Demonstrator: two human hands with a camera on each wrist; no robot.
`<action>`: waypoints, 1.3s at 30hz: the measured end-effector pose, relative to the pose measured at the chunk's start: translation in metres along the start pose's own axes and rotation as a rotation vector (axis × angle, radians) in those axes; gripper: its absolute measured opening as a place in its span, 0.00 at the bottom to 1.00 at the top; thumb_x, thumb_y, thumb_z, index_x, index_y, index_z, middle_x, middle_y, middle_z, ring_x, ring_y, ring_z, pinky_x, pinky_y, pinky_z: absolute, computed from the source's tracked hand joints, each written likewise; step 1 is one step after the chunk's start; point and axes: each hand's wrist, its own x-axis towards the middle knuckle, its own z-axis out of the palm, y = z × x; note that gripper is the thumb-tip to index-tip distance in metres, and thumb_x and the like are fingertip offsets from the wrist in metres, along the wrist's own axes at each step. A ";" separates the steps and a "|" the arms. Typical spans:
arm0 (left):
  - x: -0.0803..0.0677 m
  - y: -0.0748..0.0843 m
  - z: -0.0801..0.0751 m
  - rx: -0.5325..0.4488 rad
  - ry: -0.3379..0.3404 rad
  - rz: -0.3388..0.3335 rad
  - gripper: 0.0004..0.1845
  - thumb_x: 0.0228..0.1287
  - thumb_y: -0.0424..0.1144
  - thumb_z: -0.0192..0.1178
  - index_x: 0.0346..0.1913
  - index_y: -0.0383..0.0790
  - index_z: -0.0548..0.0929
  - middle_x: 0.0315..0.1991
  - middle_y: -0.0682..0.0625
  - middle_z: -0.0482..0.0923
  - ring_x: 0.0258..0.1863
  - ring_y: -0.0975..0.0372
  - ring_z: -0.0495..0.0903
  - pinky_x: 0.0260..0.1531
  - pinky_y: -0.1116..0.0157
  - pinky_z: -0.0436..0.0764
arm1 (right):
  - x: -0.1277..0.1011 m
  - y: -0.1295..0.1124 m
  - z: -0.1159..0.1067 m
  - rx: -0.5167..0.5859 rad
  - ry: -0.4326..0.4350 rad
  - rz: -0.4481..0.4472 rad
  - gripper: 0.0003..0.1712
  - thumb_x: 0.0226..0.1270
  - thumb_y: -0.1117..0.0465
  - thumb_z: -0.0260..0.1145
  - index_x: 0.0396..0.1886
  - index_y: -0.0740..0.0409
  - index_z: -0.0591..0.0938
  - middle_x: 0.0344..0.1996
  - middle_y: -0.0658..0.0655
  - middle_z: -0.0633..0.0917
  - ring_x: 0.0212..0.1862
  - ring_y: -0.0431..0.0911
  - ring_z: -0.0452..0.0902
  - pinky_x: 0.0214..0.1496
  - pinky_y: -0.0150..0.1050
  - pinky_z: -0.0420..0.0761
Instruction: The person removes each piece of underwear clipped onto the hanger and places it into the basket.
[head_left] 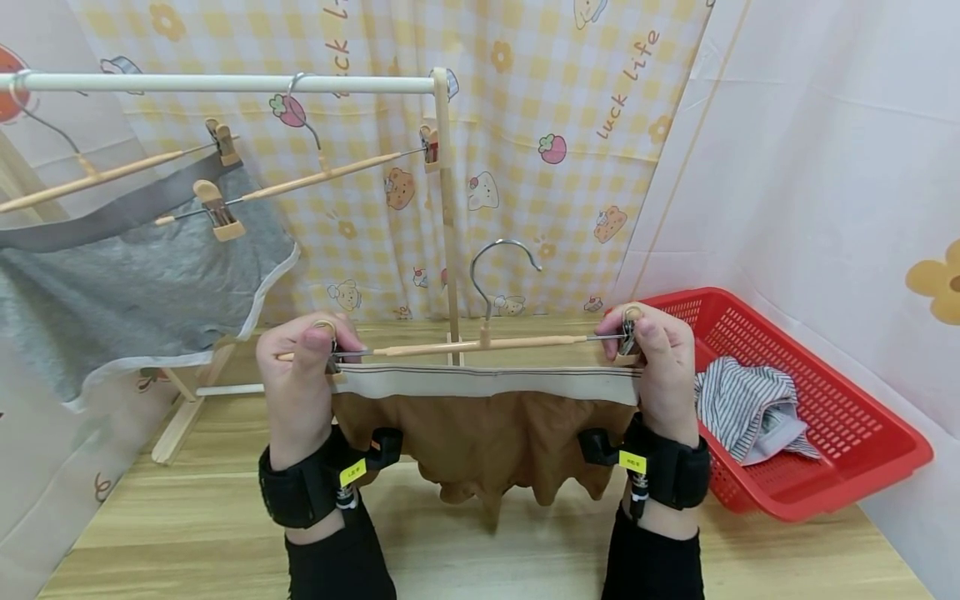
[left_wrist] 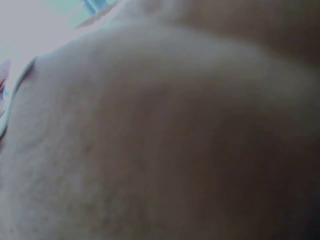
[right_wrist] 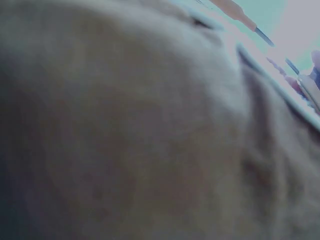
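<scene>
Wooden floor below, rack at far left; my left hand [head_left: 300, 367] and right hand [head_left: 654, 354] each pinch a clip of the hanger [head_left: 480, 342] onto the brown shorts [head_left: 487, 425] waistband, risk: shallow bite, fabric slips free.

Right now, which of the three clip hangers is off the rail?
The hanger with the brown garment, held between both hands; the other two hang from the white rail.

A yellow-checked cartoon curtain [head_left: 525, 125] hangs behind a pale wooden clothes rack [head_left: 444, 208]; plain white sheeting [head_left: 810, 150] covers the right wall (creased), above a light wood-plank floor [head_left: 225, 508].
</scene>
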 end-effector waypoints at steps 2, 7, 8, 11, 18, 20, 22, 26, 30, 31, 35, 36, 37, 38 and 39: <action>0.000 0.000 0.000 0.004 0.002 -0.001 0.33 0.60 0.56 0.69 0.15 0.27 0.77 0.14 0.47 0.73 0.14 0.63 0.66 0.15 0.67 0.60 | 0.000 0.000 0.001 -0.015 0.009 0.015 0.22 0.75 0.53 0.56 0.28 0.64 0.86 0.20 0.55 0.81 0.22 0.45 0.70 0.25 0.34 0.66; 0.000 -0.001 0.001 -0.005 -0.002 0.011 0.33 0.61 0.55 0.69 0.15 0.26 0.78 0.14 0.47 0.74 0.13 0.63 0.66 0.16 0.67 0.61 | 0.000 0.000 0.002 0.037 0.018 0.038 0.22 0.73 0.52 0.57 0.28 0.63 0.86 0.21 0.54 0.82 0.20 0.43 0.71 0.16 0.31 0.61; 0.001 -0.002 0.001 -0.007 -0.005 0.014 0.33 0.61 0.55 0.69 0.15 0.26 0.78 0.13 0.47 0.74 0.13 0.63 0.66 0.16 0.67 0.62 | 0.000 0.000 0.001 0.053 0.017 0.039 0.21 0.73 0.53 0.58 0.28 0.63 0.86 0.22 0.54 0.83 0.20 0.42 0.71 0.15 0.31 0.60; 0.001 -0.003 0.002 -0.011 -0.012 0.020 0.33 0.62 0.54 0.68 0.15 0.26 0.78 0.13 0.47 0.73 0.13 0.63 0.65 0.16 0.67 0.61 | 0.000 0.000 0.001 0.084 0.018 0.039 0.21 0.72 0.53 0.59 0.28 0.64 0.86 0.24 0.54 0.84 0.20 0.42 0.70 0.14 0.30 0.62; 0.001 -0.003 0.002 -0.009 -0.022 0.031 0.34 0.62 0.54 0.68 0.15 0.23 0.77 0.13 0.46 0.73 0.13 0.62 0.65 0.17 0.67 0.63 | -0.001 0.001 0.000 0.083 0.007 0.042 0.21 0.72 0.52 0.60 0.28 0.63 0.86 0.24 0.53 0.84 0.20 0.42 0.70 0.16 0.29 0.66; 0.001 -0.003 0.002 -0.013 -0.022 0.031 0.34 0.62 0.55 0.68 0.15 0.24 0.77 0.13 0.46 0.73 0.13 0.62 0.66 0.17 0.67 0.63 | 0.000 0.001 0.000 0.087 0.000 0.042 0.21 0.72 0.52 0.59 0.27 0.63 0.85 0.22 0.53 0.83 0.20 0.42 0.70 0.16 0.29 0.65; 0.000 -0.004 0.001 -0.017 -0.021 0.027 0.33 0.62 0.55 0.68 0.16 0.25 0.78 0.13 0.46 0.73 0.13 0.62 0.66 0.17 0.67 0.63 | 0.000 0.002 0.000 0.084 -0.007 0.036 0.22 0.72 0.52 0.59 0.25 0.63 0.84 0.20 0.53 0.81 0.20 0.43 0.68 0.17 0.31 0.63; -0.001 -0.005 0.001 -0.015 -0.021 0.021 0.33 0.60 0.57 0.68 0.16 0.26 0.79 0.14 0.46 0.74 0.14 0.62 0.65 0.18 0.67 0.63 | 0.001 0.003 0.000 0.076 -0.017 0.005 0.23 0.72 0.54 0.56 0.21 0.64 0.79 0.17 0.53 0.77 0.21 0.46 0.67 0.20 0.35 0.61; -0.003 -0.006 0.000 0.025 -0.015 0.021 0.33 0.59 0.58 0.69 0.17 0.28 0.80 0.17 0.46 0.77 0.15 0.61 0.67 0.20 0.67 0.65 | 0.002 0.003 0.000 0.081 -0.022 -0.027 0.23 0.70 0.54 0.56 0.19 0.64 0.77 0.16 0.54 0.77 0.22 0.47 0.68 0.22 0.36 0.64; -0.003 -0.006 0.000 0.035 -0.013 0.020 0.32 0.59 0.58 0.69 0.17 0.28 0.81 0.17 0.46 0.77 0.15 0.61 0.67 0.20 0.67 0.65 | 0.003 0.003 0.000 0.085 -0.024 -0.034 0.22 0.70 0.55 0.56 0.19 0.65 0.77 0.16 0.54 0.77 0.22 0.47 0.68 0.22 0.37 0.64; -0.002 -0.005 0.000 0.066 -0.013 0.011 0.33 0.59 0.60 0.68 0.17 0.29 0.81 0.18 0.46 0.78 0.15 0.61 0.68 0.21 0.67 0.65 | 0.003 0.003 0.000 0.100 -0.027 -0.055 0.20 0.67 0.58 0.54 0.19 0.66 0.78 0.16 0.55 0.78 0.22 0.47 0.68 0.22 0.37 0.64; -0.002 -0.004 0.000 0.071 -0.012 0.007 0.33 0.59 0.60 0.68 0.17 0.29 0.81 0.17 0.46 0.78 0.16 0.61 0.68 0.21 0.67 0.65 | 0.003 0.002 0.001 0.100 -0.024 -0.058 0.20 0.67 0.58 0.54 0.19 0.66 0.78 0.16 0.55 0.78 0.22 0.47 0.68 0.23 0.37 0.64; -0.002 -0.004 0.000 0.076 -0.012 0.003 0.33 0.59 0.60 0.68 0.17 0.29 0.81 0.18 0.45 0.78 0.16 0.61 0.68 0.22 0.67 0.65 | 0.003 0.002 0.001 0.103 -0.023 -0.059 0.19 0.66 0.59 0.53 0.19 0.66 0.79 0.16 0.54 0.78 0.22 0.47 0.68 0.22 0.37 0.63; -0.001 -0.004 0.001 0.080 -0.011 0.000 0.33 0.60 0.59 0.68 0.17 0.29 0.81 0.18 0.45 0.78 0.16 0.61 0.69 0.22 0.68 0.65 | 0.003 0.002 0.001 0.104 -0.019 -0.059 0.19 0.65 0.59 0.53 0.20 0.66 0.80 0.17 0.54 0.79 0.23 0.46 0.69 0.22 0.37 0.63; -0.001 -0.003 0.001 0.085 -0.009 -0.003 0.33 0.60 0.59 0.67 0.17 0.29 0.81 0.18 0.45 0.79 0.17 0.61 0.69 0.23 0.68 0.66 | 0.003 0.002 0.001 0.106 -0.015 -0.055 0.19 0.65 0.59 0.53 0.21 0.66 0.81 0.17 0.54 0.79 0.22 0.46 0.69 0.21 0.35 0.64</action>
